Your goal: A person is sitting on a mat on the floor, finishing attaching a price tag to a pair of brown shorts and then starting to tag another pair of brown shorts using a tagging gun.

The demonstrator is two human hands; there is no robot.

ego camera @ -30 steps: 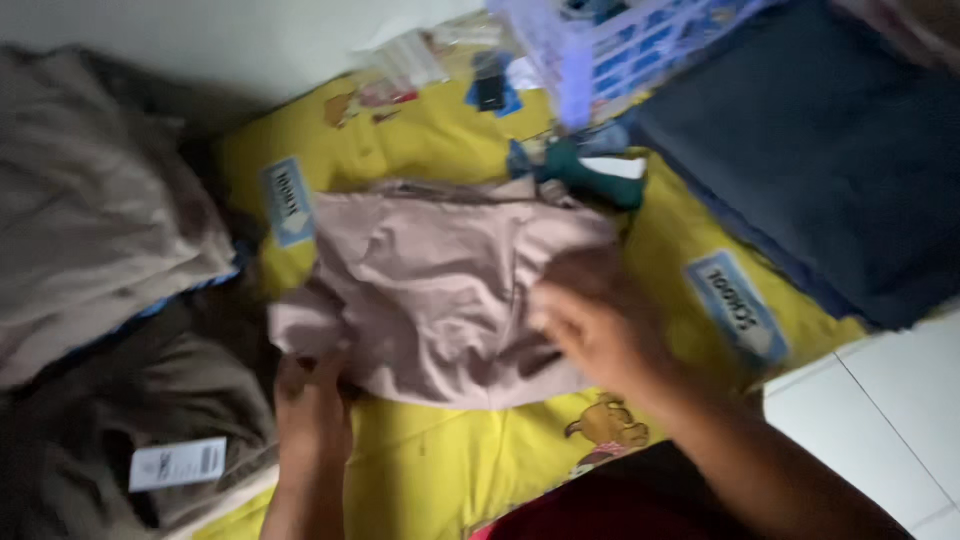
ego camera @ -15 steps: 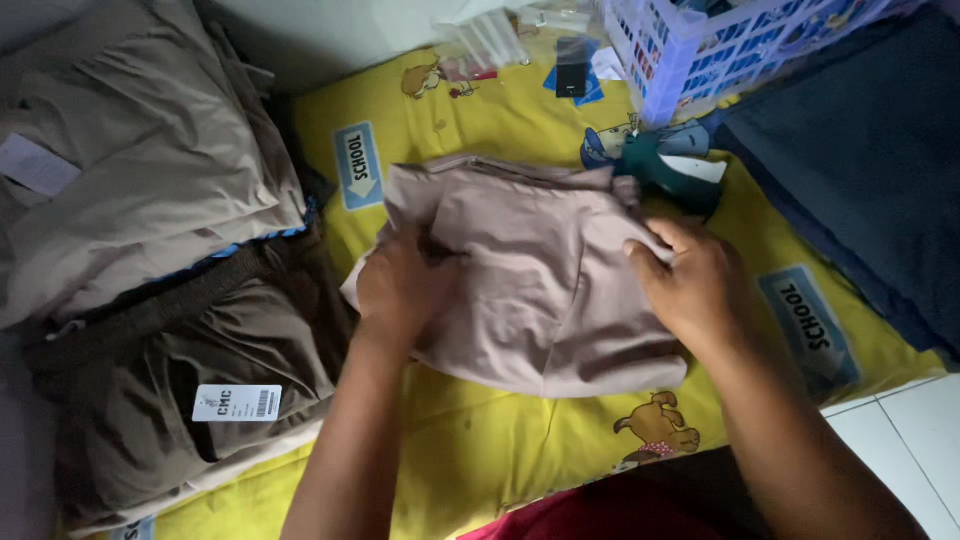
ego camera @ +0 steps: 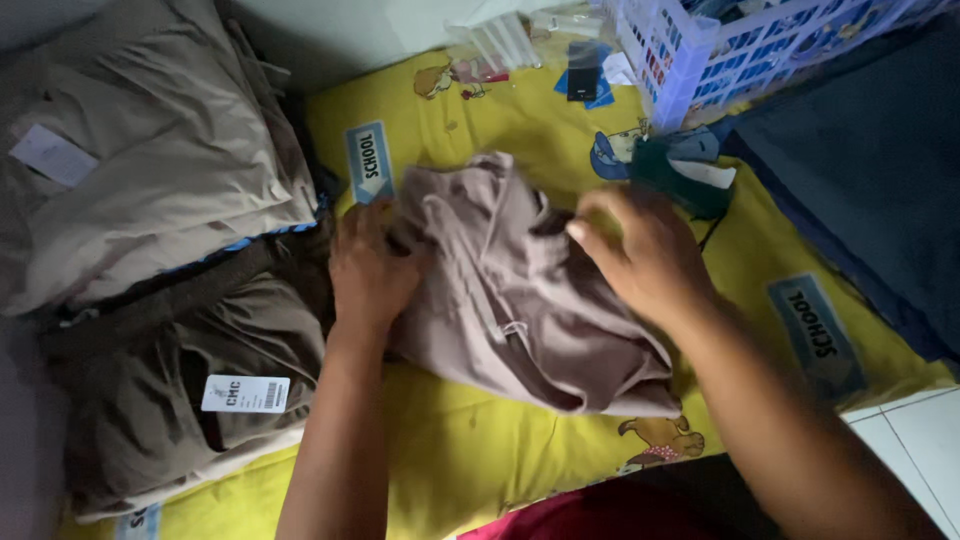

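The mauve garment [ego camera: 530, 300] lies bunched on the yellow sheet [ego camera: 450, 450]; the left hand [ego camera: 370, 270] clutches its left edge, the right hand [ego camera: 645, 250] presses flat on top, fingers loose; behind, a white lattice basket [ego camera: 690, 60] holds things too blurred to tell.

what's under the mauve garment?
The mauve garment lies on a yellow cartoon-print sheet, with the left hand and right hand on it. Whatever is directly beneath the folds is covered.

Garment [ego camera: 530, 300] on sheet [ego camera: 450, 460]; folded clothes pile [ego camera: 150, 200] left; basket [ego camera: 720, 50] behind right.
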